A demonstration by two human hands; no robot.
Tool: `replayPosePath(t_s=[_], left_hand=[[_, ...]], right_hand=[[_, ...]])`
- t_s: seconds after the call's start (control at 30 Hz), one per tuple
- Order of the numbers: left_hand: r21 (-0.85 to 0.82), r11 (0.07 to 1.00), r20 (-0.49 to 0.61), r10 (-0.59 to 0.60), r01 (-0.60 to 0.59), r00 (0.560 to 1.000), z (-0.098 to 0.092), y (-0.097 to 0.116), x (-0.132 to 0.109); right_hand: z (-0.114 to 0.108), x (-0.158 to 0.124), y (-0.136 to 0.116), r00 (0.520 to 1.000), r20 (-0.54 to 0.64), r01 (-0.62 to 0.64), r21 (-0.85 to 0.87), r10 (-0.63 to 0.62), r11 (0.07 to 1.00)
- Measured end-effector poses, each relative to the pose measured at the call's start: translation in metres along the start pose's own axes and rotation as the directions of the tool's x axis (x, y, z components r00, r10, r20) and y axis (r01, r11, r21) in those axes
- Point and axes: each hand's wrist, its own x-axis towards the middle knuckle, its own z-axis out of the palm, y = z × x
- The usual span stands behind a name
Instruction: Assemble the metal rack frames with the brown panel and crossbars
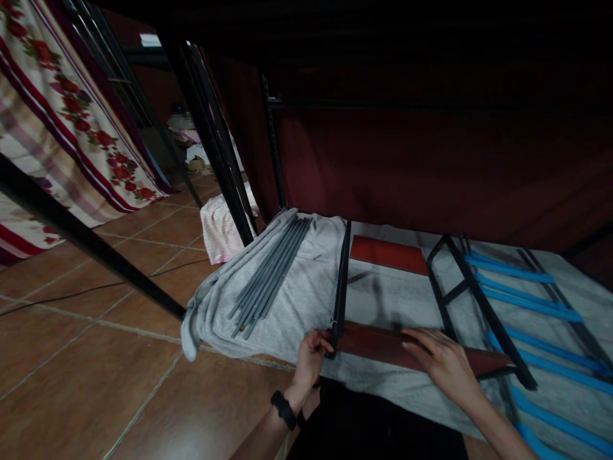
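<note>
My left hand [315, 350] is closed at the near end of a black metal bar [343, 275]. Its fingertips press together against the bar's side, and what they pinch there is too small to make out. Fingers stretched out, my right hand [438, 359] rests over a reddish-brown board [376, 345], touching its upper edge. This board spans from the black bar to a black side frame [483, 306] at the right. An orange-red panel [390, 253] lies farther back between the same two black pieces.
A bundle of grey rods [272, 275] lies left of the bar on a grey blanket [316, 268]. Blue tubes [536, 303] sit at the right. A dark post [90, 239] slants across the left, above the tiled floor [115, 332]. Behind hangs a maroon cloth [431, 166].
</note>
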Motion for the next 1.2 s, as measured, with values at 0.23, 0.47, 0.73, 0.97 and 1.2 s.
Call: replayPosePath(t_s=[0.23,0.47,0.73,0.97,1.2], left_hand=[[0.064,0.996,0.011,0.066,-0.066,0.998,-0.009,0.006,-0.005],[0.469,0.882,-0.042,0.069,-0.041,0.997,-0.014,0.008,-0.002],[0.229,0.972,0.103,-0.074,0.049,0.992,-0.017,-0.001,0.011],[0.015,0.980,0.166,-0.200,0.200,0.966,-0.020,0.007,0.010],[0.316,0.936,0.073,-0.189,0.157,0.979,-0.012,0.002,0.013]], right_hand=[[0.001,0.000,0.001,1.000,-0.028,0.007,-0.004,-0.007,1.000],[0.001,0.000,0.002,1.000,0.010,-0.012,0.000,0.012,1.000],[0.000,0.000,0.001,0.999,-0.003,-0.041,0.009,0.041,0.999],[-0.002,0.001,0.004,0.999,-0.014,-0.045,0.028,0.045,0.999],[-0.001,0.001,0.004,0.999,-0.019,-0.048,0.041,0.049,0.998]])
